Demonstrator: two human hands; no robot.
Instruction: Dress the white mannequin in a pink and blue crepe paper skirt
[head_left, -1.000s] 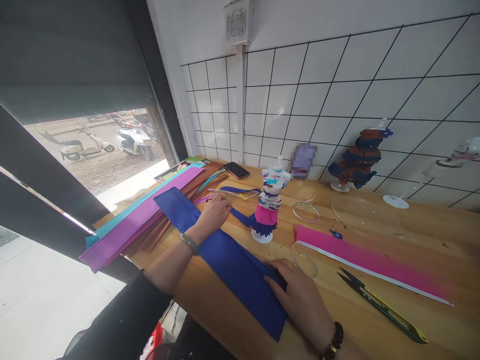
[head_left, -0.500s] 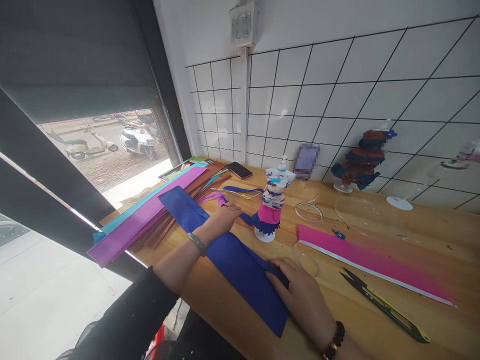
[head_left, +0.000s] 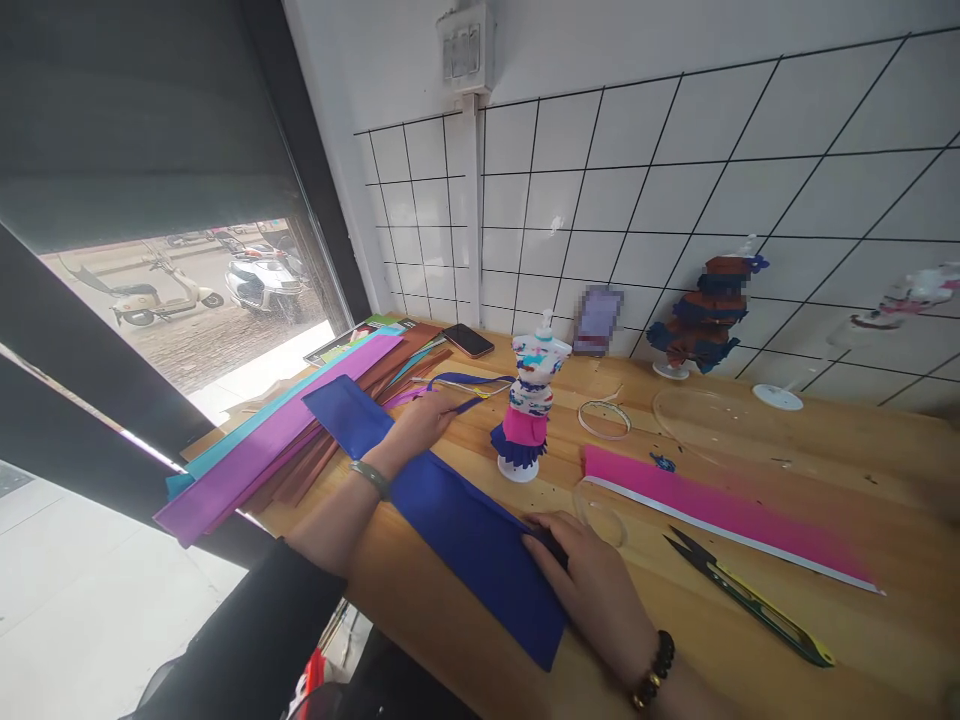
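A long blue sheet (head_left: 472, 540) lies diagonally on the wooden table, its near end under my right hand (head_left: 581, 570). The right fingers are together on the sheet's folded edge. My left hand (head_left: 424, 425) reaches over the sheet, its fingers pinched on a narrow blue strip (head_left: 474, 403) that loops behind toward a small mannequin (head_left: 541, 360). The mannequin stands upright on a white base, dressed in a patterned top, a pink band and a blue fringed skirt.
Purple, teal and brown sheets (head_left: 277, 440) are piled at the left. A phone (head_left: 469, 341), a ring-shaped tape (head_left: 604, 419), a pink strip (head_left: 720, 520) and yellow-green snips (head_left: 750, 598) lie about. Another dressed mannequin (head_left: 705, 315) stands by the tiled wall.
My left hand has lifted the narrow blue strip away from the mannequin's skirt. The view has shifted slightly to the right, and my right hand stays on the sheet.
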